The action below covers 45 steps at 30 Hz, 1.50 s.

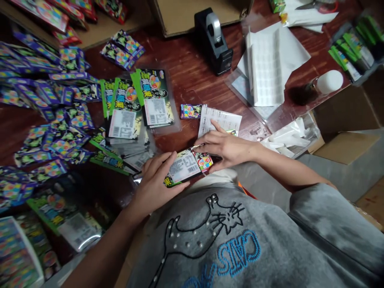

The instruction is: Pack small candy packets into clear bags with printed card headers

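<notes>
Between the two hands, in the head view, lies a flat black-and-green printed packet (168, 180) with a white barcode label (183, 166), held close to the grey shirt (240, 240). The left hand (153, 186) is partly closed on one end, its thumb along the near edge and its fingers at the far side. The right hand (226, 148) is loosely curled over the other end, thumb low, one finger lifted off. Gripping both ends seems meant to keep the packet steady and level, with the labelled face turned up towards the wearer and left uncovered.

Just beyond the right hand, a white sheet of round stickers (223, 117) sits within short reach, probably for convenience, beside a small purple printed sachet (190, 111). Beyond the left hand, green-and-black printed packs (156, 90) with barcode labels overlap, faces up, perhaps so that they stay easy to count. Left of that hand spreads a loose heap of purple multicoloured sachets (60, 132); farther ahead of both hands stands a black tape dispenser (214, 44).

The packet looks slim and glossy, tilted slightly, with yellow-green lettering near the left thumb and a red, multicoloured panel (205, 162) by the right fingers. Whether that panel is a separate piece is unclear.
</notes>
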### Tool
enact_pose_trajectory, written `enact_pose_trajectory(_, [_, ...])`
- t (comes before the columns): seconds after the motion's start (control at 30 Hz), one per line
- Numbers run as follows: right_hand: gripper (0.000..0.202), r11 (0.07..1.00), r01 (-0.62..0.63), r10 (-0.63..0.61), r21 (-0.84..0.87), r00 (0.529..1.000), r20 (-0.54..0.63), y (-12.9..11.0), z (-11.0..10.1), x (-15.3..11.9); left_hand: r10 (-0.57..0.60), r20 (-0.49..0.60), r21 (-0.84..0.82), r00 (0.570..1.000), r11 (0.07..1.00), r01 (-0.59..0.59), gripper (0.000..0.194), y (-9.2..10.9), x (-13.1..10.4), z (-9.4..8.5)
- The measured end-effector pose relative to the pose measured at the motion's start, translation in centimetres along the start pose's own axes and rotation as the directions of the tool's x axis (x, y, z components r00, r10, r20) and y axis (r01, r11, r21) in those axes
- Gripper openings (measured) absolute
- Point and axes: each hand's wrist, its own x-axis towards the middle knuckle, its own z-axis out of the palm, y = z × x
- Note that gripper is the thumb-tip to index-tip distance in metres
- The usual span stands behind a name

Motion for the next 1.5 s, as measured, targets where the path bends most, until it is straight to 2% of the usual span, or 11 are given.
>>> enact_pose_trajectory(0.13, [0.082, 0.998, -0.058, 0.058, -0.008, 0.998, -0.012, -0.8, 1.5, 1.4, -0.084, -0.033, 0.018, 0.996, 0.996, 0.085, 0.084, -0.1, 0.3, 0.9])
enact_pose_trajectory(0.23, [0.101, 0.996, -0.086, 0.086, -0.001, 0.996, 0.023, -1.6, 2.1, 1.0, -0.067, -0.02, -0.004, 0.998, 0.998, 0.067, 0.082, -0.2, 0.3, 1.5])
enact_pose_trajectory(0.4, [0.123, 0.954, -0.269, 0.272, -0.134, 0.962, 0.003, -0.4, -0.7, -4.5, -0.067, -0.023, 0.026, 0.998, 0.997, 0.067, 0.084, -0.7, 0.0, 1.6])
enact_pose_trajectory(0.53, [0.105, 0.906, -0.363, 0.364, -0.216, 0.931, -0.036, 0.8, -2.8, -7.6, -0.102, -0.012, 0.025, 0.995, 0.994, 0.103, 0.085, -0.6, 0.2, 1.3])
enact_pose_trajectory(0.67, [0.091, 0.966, -0.251, 0.245, -0.055, 0.964, -0.102, -0.1, -2.3, -5.2, -0.074, -0.033, -0.005, 0.997, 0.997, 0.074, 0.087, 0.3, 0.6, 1.0])
enact_pose_trajectory(0.77, [0.078, 0.994, -0.11, 0.111, 0.03, 0.992, -0.054, -0.8, -1.6, -2.1, -0.046, -0.072, -0.024, 0.996, 0.999, 0.044, 0.089, 0.7, 0.4, 0.5])
enact_pose_trajectory(0.93, [0.067, 1.0, 0.002, 0.0, -0.031, 0.997, 0.072, -0.2, -1.8, 1.5, -0.05, -0.114, 0.008, 0.992, 0.999, 0.051, 0.089, 0.4, -0.2, 0.1])
enact_pose_trajectory(1.2, [0.069, 0.996, 0.062, -0.049, -0.071, 0.984, 0.172, -0.2, -3.1, 5.5, -0.208, -0.256, 0.002, 0.944, 0.976, 0.216, 0.086, 1.0, 0.8, 1.0])
enact_pose_trajectory(1.27, [0.075, 0.998, 0.05, -0.046, -0.028, 0.991, 0.127, 0.1, -3.2, 5.9, -0.23, -0.283, -0.037, 0.931, 0.973, 0.229, 0.087, 1.2, 1.0, 0.8])
enact_pose_trajectory(1.37, [0.083, 0.998, -0.037, 0.042, 0.053, 0.994, -0.098, 0.2, -3.0, 6.1, -0.315, -0.367, -0.124, 0.875, 0.949, 0.289, 0.098, 1.3, 1.7, 0.3])
enact_pose_trajectory(1.5, [0.056, 0.967, -0.157, 0.211, 0.202, 0.936, -0.283, -0.1, -2.2, 6.4, -0.477, -0.366, -0.404, 0.799, 0.855, 0.326, 0.098, 1.5, 3.5, 0.6])
